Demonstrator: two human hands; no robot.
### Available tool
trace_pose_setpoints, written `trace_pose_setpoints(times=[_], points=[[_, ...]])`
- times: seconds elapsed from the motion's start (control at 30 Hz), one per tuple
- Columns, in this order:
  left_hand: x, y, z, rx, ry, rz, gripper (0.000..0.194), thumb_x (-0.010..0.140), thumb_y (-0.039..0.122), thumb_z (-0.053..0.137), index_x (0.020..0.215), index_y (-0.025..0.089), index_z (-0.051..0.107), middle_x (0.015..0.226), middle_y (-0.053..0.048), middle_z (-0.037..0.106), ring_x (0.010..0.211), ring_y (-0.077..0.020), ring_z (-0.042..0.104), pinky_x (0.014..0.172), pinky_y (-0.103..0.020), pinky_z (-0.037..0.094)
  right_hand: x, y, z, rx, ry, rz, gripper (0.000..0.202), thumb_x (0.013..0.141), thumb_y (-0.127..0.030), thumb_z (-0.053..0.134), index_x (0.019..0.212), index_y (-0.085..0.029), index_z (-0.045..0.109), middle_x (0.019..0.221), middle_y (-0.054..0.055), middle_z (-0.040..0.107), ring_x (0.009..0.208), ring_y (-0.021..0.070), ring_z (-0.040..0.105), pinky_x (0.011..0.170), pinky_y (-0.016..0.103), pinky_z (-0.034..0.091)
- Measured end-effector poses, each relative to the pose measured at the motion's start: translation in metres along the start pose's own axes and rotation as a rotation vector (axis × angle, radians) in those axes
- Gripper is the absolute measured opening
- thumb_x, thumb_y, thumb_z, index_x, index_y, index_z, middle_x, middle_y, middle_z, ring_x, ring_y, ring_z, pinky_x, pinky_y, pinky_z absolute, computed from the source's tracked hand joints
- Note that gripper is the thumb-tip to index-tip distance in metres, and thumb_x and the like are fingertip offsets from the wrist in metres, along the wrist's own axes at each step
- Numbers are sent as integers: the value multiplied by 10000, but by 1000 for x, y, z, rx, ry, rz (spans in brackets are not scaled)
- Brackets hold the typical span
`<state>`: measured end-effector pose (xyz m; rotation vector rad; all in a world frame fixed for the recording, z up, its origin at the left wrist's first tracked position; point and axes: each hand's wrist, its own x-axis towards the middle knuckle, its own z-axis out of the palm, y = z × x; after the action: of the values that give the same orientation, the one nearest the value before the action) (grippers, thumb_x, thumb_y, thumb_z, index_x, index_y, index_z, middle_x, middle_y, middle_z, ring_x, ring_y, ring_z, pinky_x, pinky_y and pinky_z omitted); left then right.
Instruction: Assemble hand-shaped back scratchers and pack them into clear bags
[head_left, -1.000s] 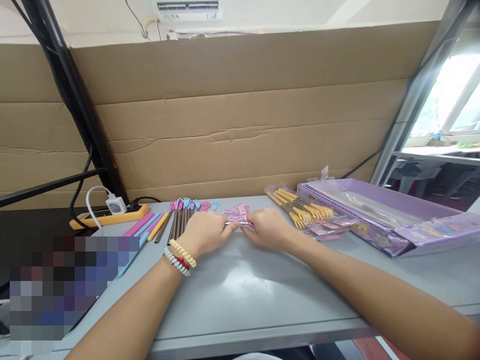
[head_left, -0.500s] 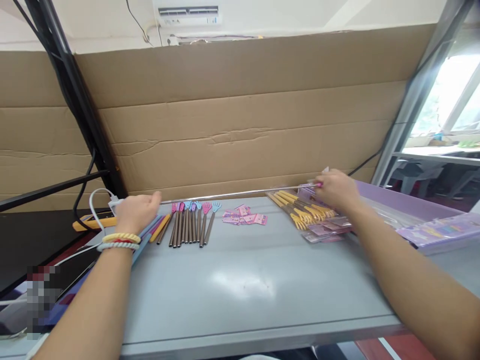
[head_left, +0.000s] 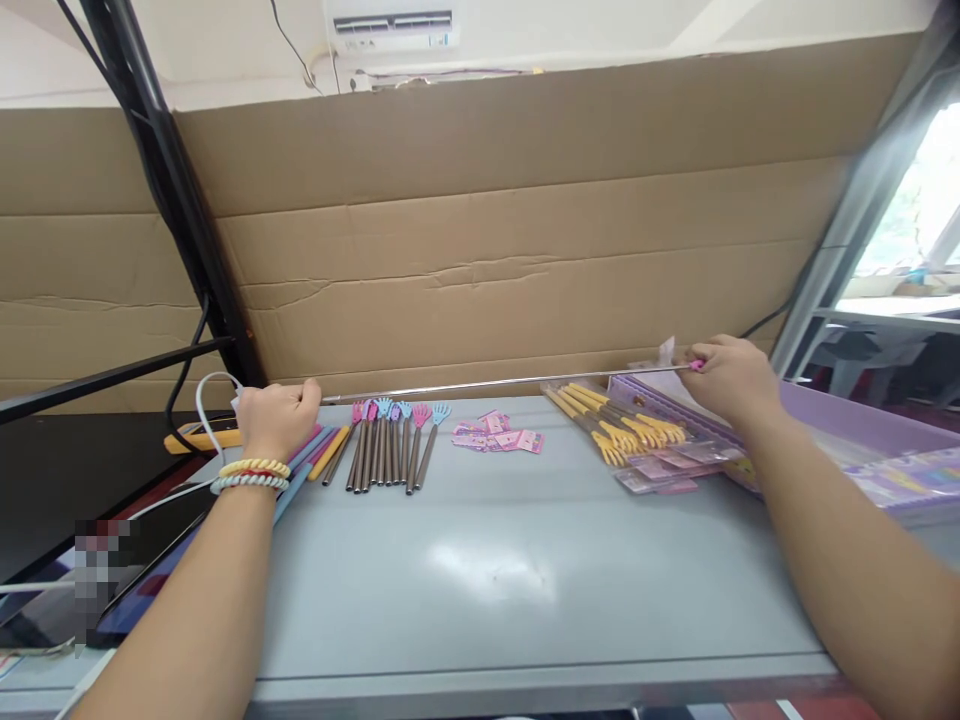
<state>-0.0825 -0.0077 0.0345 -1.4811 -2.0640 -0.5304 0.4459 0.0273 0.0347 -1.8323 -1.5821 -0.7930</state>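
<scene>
A telescopic back scratcher [head_left: 480,385] is stretched out level between my two hands, its thin metal rod drawn long. My left hand [head_left: 276,415] is closed round one end, whose handle is hidden in the fist. My right hand [head_left: 729,378] grips the other end, where a bit of pink head shows. Below the rod lies a row of collapsed back scratchers [head_left: 394,445] with pink, blue and purple hand-shaped heads. Small pink printed cards [head_left: 499,435] lie beside them. Yellow back scratchers [head_left: 611,425] in clear wrapping sit near my right hand.
A purple bin [head_left: 885,412] with packaged items stands at the right. Clear packets [head_left: 667,468] lie before it. At the left are coloured sticks [head_left: 330,452], a white cable [head_left: 201,400] and a dark tablet [head_left: 142,595]. A cardboard wall [head_left: 487,230] closes off the back.
My right hand has moved to the right, away from my left, and the rod between them is longer. The view has shifted slightly.
</scene>
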Motion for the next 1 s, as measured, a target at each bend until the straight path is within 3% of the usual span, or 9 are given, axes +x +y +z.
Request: trace_pose_setpoints(times=[0.2, 0.33, 0.53, 1.0], points=[[-5, 10, 5, -30, -90, -37, 623, 840, 392, 200, 812, 120, 760, 790, -159, 720, 839, -312, 641, 611, -330, 364, -5, -11, 7, 45, -106, 109, 294, 729, -325, 494, 487, -198, 388, 688, 70, 567, 606, 164, 453, 542, 267, 273], [-7, 16, 2, -49, -132, -47, 624, 835, 407, 204, 829, 118, 758, 836, -165, 720, 871, -325, 638, 604, -329, 363, -9, -11, 10, -8, -189, 173, 254, 722, -308, 498, 507, -203, 413, 690, 73, 577, 588, 171, 451, 523, 278, 243], [-6, 16, 3, -53, -220, -58, 607, 824, 410, 223, 872, 110, 749, 902, -189, 710, 918, -344, 627, 631, -332, 382, -11, -17, 2, 16, -319, 118, 217, 742, -315, 447, 554, -208, 469, 700, 123, 603, 631, 209, 501, 543, 306, 263], [-6, 21, 2, -80, -291, -57, 579, 812, 420, 244, 950, 159, 742, 987, -175, 700, 966, -348, 612, 679, -351, 418, -12, -21, -2, 19, -390, 151, 124, 683, -248, 452, 609, -192, 534, 706, 127, 601, 624, 200, 482, 545, 300, 272]])
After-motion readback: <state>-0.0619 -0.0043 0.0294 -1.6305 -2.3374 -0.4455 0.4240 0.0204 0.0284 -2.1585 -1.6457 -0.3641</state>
